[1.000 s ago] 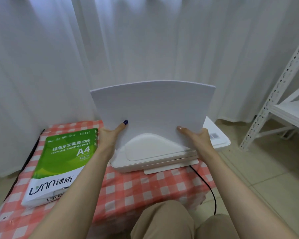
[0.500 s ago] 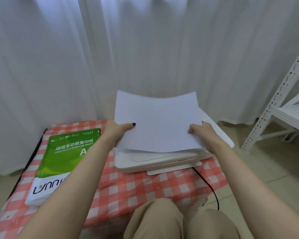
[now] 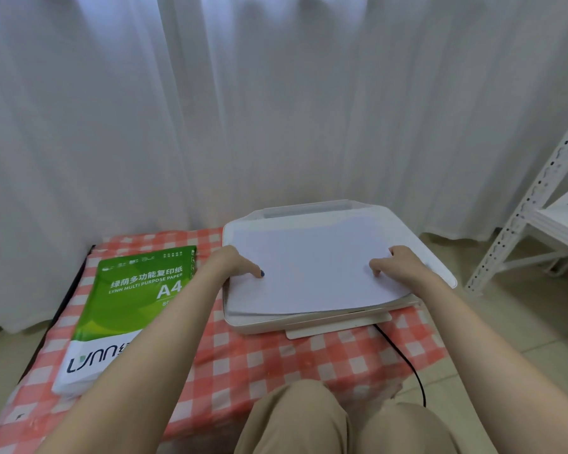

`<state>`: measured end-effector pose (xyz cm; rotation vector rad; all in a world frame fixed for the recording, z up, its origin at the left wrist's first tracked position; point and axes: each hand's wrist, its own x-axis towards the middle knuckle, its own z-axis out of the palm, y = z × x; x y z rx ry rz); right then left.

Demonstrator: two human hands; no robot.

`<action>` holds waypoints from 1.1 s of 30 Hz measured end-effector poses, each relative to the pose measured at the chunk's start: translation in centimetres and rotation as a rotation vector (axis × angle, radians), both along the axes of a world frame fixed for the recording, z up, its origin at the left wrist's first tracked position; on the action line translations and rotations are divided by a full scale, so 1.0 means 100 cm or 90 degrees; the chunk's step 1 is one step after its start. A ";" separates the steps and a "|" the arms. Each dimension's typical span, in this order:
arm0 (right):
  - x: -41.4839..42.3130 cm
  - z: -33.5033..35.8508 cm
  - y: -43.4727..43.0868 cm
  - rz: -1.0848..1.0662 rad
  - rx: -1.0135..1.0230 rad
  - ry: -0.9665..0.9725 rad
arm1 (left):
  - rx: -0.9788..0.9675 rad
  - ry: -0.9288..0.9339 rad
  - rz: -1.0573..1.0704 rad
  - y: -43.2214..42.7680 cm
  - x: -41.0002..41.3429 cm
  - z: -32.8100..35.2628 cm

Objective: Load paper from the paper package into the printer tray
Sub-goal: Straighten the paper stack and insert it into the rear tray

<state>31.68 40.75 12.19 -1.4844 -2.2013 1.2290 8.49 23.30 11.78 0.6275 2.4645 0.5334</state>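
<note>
A stack of white paper lies nearly flat on top of the white printer, its near edge overhanging the printer's front a little. My left hand holds the stack's left edge, with the thumb on top. At the right edge, my right hand holds it the same way. The fingers of both hands are hidden under the sheets. The green and white A4 paper package lies to the left of the printer on the checked cloth.
The printer and package sit on a low table with a red-and-white checked cloth. A black cable runs off the table's right side. A white metal shelf stands at the right, a white curtain behind. My knees are close to the table's near edge.
The paper stack stood upright above the printer a second ago. Both hands have tipped it away and lowered it flat onto the printer's top.
</note>
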 end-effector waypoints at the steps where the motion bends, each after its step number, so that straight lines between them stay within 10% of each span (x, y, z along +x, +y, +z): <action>1: 0.000 0.002 0.002 0.000 0.015 -0.035 | -0.041 0.070 -0.020 0.004 -0.003 0.002; 18: -0.062 -0.009 0.026 0.044 0.175 -0.042 | 0.027 0.376 -0.140 0.093 -0.033 -0.021; 33: -0.078 -0.032 0.059 0.064 0.295 -0.011 | 0.072 0.277 -0.131 0.165 -0.077 -0.037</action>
